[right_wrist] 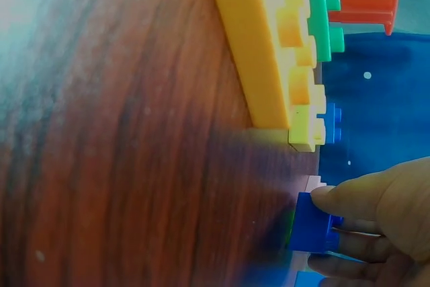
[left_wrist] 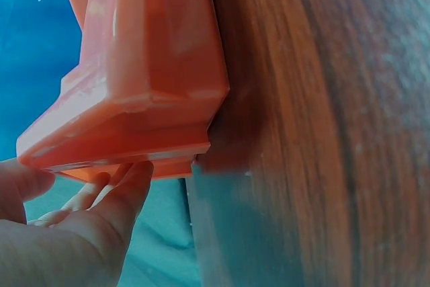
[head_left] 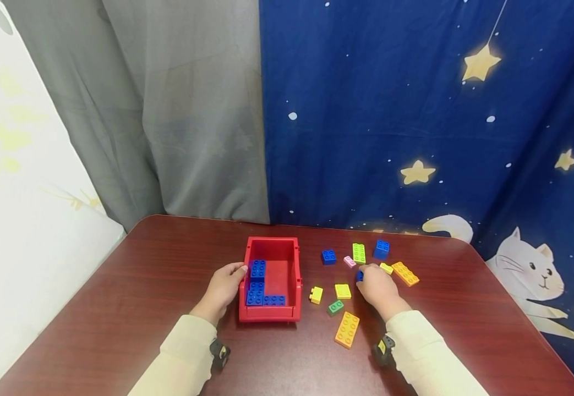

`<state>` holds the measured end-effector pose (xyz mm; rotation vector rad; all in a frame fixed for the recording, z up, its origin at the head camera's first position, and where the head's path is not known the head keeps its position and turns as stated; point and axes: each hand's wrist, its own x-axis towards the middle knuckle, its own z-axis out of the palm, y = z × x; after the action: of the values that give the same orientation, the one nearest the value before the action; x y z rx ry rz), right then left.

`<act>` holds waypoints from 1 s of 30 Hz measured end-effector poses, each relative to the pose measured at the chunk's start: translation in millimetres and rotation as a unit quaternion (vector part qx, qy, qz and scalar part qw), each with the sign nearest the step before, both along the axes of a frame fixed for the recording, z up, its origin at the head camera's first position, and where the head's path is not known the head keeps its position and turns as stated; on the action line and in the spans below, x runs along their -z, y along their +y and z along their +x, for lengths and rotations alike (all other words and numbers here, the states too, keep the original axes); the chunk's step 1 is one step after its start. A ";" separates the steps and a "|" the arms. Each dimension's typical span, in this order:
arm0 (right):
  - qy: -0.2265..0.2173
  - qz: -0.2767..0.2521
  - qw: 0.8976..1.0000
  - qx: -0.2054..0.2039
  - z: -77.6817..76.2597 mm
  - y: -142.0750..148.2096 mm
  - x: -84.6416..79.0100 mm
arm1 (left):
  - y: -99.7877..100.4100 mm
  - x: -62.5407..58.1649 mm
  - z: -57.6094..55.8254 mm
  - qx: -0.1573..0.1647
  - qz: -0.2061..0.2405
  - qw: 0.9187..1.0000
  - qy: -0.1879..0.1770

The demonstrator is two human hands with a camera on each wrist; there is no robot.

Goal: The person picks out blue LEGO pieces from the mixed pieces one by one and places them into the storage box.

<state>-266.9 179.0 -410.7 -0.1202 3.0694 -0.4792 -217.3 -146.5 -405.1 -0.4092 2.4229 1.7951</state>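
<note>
On the table stands a red box with several blue bricks along its left and front sides. My left hand holds the box by its left wall, thumb over the rim; in the left wrist view the fingers lie against the outer side. Over among the loose bricks, my right hand pinches a blue brick between thumb and fingers, low at the tabletop. The hand covers most of that brick in the head view. A pink brick and a small yellow brick lie close by.
Right of the box lie a blue brick, a lime brick, another blue brick, an orange brick, yellow bricks, a green brick and a long orange brick. Curtains hang behind the table.
</note>
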 end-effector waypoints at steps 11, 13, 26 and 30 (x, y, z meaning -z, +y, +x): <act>-0.007 -0.019 1.000 0.004 1.8 3.4 -0.6 | 0.5 0.9 0.1 -0.001 -0.001 1.000 0.003; -0.006 -0.022 1.000 0.003 2.5 3.4 -1.4 | 0.5 1.4 0.1 -0.001 0.000 1.000 0.003; 0.028 -0.033 0.999 -0.013 8.7 -5.6 -15.9 | -0.1 1.0 -0.2 0.000 -0.001 1.000 0.015; 0.039 -0.031 0.999 -0.017 11.5 -10.6 -23.0 | -0.4 2.5 -1.6 0.003 -0.008 1.000 0.020</act>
<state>-255.4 168.4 -387.7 -0.1966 3.1230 -0.5814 -218.9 -146.9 -407.5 -0.3710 2.4651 1.8000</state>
